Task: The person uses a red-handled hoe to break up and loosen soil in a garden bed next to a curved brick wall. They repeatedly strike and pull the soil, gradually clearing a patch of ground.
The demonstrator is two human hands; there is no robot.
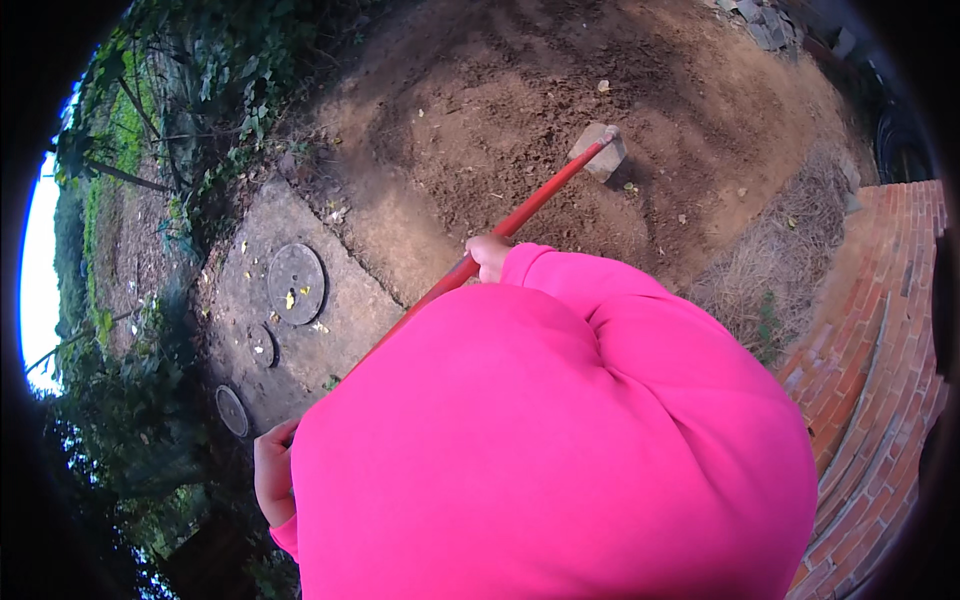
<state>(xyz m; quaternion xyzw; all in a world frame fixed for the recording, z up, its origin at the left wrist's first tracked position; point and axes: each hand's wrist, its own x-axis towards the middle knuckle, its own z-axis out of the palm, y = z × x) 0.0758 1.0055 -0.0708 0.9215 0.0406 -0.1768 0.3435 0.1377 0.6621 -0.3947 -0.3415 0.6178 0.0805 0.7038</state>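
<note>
My right hand (489,257) is wrapped around the red shaft (544,193) of a hoe, about midway along its visible length. The hoe's pale, soil-coated blade (600,155) is at the far end, over the loose brown soil (517,142), and casts a shadow beside it. Toward the lower left the shaft passes out of sight behind my bright pink top (540,435). My left hand (274,472) shows at the left edge of the top, with its fingers bent. The top covers part of it, so whether it grips the shaft cannot be seen.
A concrete slab (352,300) with several round covers, among them a large one (295,274), lies at left. Leafy shrubs (217,97) border it. Dry grass (780,247) and a brick surface (877,300) lie at right. Broken stones (765,26) are piled at upper right.
</note>
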